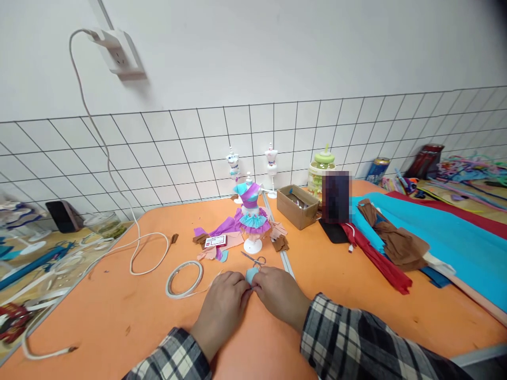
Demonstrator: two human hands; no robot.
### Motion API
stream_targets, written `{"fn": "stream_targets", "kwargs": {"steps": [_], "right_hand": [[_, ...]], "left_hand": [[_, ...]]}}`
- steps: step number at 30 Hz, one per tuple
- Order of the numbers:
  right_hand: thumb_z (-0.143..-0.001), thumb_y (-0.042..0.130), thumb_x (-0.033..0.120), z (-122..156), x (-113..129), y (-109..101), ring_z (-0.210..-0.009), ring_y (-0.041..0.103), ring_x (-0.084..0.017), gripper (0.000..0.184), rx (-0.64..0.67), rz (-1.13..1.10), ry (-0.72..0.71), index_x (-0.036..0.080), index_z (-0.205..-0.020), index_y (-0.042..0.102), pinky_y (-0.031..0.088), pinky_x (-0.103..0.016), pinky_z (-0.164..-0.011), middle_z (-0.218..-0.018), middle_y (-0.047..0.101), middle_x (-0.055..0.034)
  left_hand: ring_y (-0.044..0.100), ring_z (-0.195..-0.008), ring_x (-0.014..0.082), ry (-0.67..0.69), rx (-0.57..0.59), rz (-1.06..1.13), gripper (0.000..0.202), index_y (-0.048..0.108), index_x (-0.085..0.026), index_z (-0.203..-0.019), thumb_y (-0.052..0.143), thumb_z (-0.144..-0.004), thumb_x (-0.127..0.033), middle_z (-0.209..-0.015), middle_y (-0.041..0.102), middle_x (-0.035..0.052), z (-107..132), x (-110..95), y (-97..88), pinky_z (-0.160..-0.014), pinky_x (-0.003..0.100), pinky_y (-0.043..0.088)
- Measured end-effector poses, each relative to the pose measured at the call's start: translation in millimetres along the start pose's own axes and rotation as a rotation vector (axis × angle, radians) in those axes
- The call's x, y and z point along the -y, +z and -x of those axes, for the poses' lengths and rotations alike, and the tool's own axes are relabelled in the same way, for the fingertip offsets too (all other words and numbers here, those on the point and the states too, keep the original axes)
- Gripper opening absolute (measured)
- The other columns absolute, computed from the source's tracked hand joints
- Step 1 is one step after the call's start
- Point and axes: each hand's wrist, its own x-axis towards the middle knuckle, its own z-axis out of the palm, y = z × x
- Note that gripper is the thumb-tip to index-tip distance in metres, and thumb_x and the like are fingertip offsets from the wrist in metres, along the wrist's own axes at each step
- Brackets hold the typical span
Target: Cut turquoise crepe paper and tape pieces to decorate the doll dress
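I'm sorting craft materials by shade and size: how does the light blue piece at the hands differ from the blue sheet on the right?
The light blue piece is small; the blue sheet is far larger. The piece looks paler, the sheet more vivid. The left hand and right hand hold the piece; neither touches the sheet. Both are blue.

Fingers (pixel 236 281) largely hide the light-blue piece (pixel 251 275), perhaps paper; pixelation obscures a dark panel (pixel 336 196); plaid sleeves (pixel 348 338) run off the bottom edge.
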Motion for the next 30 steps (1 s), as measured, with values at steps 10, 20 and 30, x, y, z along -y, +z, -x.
{"fn": "stream_targets", "kwargs": {"steps": [10, 20, 30], "right_hand": [[-0.095, 0.046, 0.022, -0.2, 1.0, -0.2, -0.091, 0.059, -0.019, 0.023, -0.019, 0.017, -0.008, 0.02, -0.087, 0.067, 0.041, -0.029, -0.078, -0.091, 0.066, -0.0051], [-0.093, 0.049, 0.019, 3.2, 3.9, -5.7, -0.093, 0.058, -0.019, 0.016, -0.042, -0.005, -0.013, 0.02, -0.097, 0.065, 0.042, -0.029, -0.079, -0.097, 0.065, -0.0042], [-0.095, 0.047, 0.021, 2.3, 5.1, -7.0, -0.093, 0.06, -0.02, 0.02, -0.016, 0.062, 0.002, 0.019, -0.09, 0.066, 0.044, -0.03, -0.077, -0.096, 0.064, -0.0054]], "left_hand": [[0.061, -0.092, 0.024, 0.006, 0.001, -0.019, 0.019, 0.072, -0.021, -0.094, 0.053, -0.092, -0.023, -0.089, 0.07, 0.0063, -2.1, 2.5, -0.9, -0.085, 0.04, 0.045], [0.061, -0.086, 0.0223, 0.057, -0.042, -0.051, 0.019, 0.073, -0.023, -0.091, 0.053, -0.092, -0.021, -0.086, 0.07, 0.0042, -1.8, 2.3, -2.9, -0.086, 0.042, 0.043], [0.059, -0.086, 0.0227, 0.037, -0.037, -0.021, 0.018, 0.071, -0.02, -0.089, 0.053, -0.09, -0.018, -0.083, 0.068, 0.0048, -1.5, -0.2, -2.7, -0.086, 0.042, 0.043]]}}
